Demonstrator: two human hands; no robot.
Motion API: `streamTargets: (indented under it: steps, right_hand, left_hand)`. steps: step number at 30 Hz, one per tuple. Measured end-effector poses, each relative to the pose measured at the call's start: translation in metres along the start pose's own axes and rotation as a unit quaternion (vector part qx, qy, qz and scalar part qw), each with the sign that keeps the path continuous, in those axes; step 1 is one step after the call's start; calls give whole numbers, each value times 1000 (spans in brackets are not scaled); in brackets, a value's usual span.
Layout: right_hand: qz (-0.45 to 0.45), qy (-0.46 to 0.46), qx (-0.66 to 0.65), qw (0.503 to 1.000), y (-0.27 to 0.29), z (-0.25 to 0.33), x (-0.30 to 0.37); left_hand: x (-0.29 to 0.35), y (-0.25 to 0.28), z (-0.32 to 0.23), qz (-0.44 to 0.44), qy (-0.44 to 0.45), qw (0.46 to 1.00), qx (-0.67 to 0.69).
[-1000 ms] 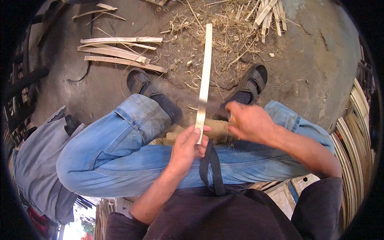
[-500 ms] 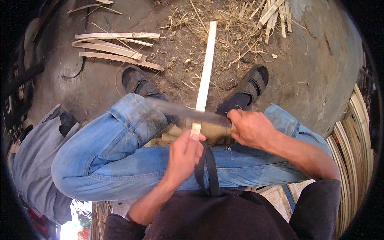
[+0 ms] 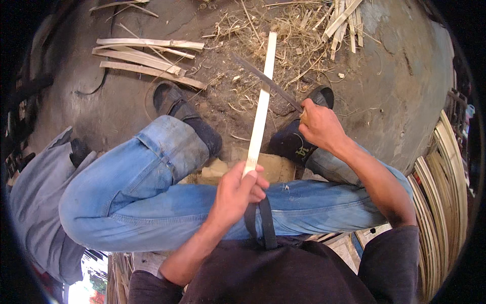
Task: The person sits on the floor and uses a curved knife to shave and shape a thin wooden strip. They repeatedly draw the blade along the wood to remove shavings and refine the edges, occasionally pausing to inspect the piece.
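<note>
A long pale strip of split bamboo or wood (image 3: 260, 112) points away from me over the gap between my feet. My left hand (image 3: 239, 190) pinches its near end above my lap, thumb on top. In my right hand (image 3: 322, 125) is a long knife (image 3: 273, 85), the fingers wrapped round its handle, which is mostly hidden. The dark blade slants to the far left and crosses the strip past its middle, seemingly touching it. A yellowish block (image 3: 276, 167) sits below the strip, between my legs.
Several split strips (image 3: 147, 57) lie on the floor at far left. Curly shavings (image 3: 283, 50) cover the ground beyond my feet, with more strips (image 3: 347, 23) at far right. Long bent strips (image 3: 440, 202) stand along my right side. A grey cloth (image 3: 43, 207) hangs at my left.
The knife has moved away from me along the strip, from near my left hand to past its middle. My right arm has stretched forward; my left hand keeps its hold.
</note>
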State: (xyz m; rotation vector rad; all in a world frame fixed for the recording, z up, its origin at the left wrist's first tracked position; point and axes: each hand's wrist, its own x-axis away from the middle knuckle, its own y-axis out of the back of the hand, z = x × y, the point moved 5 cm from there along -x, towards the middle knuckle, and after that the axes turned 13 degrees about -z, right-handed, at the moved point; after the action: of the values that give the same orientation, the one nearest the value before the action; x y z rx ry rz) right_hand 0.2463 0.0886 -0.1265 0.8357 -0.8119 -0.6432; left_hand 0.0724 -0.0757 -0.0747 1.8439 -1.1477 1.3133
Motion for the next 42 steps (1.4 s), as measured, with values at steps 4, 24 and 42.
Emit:
streamTargets:
  steps: [4, 24, 42]
  right_hand:
    - [69, 3, -16, 997, -10, 34, 27]
    - [42, 59, 29, 997, 10, 69, 57]
    - [34, -24, 4, 999, -1, 22, 29]
  left_hand:
    - [-8, 1, -4, 37, 22, 999, 32]
    - [12, 9, -9, -26, -190, 976, -100]
    - [3, -5, -7, 42, -11, 999, 12]
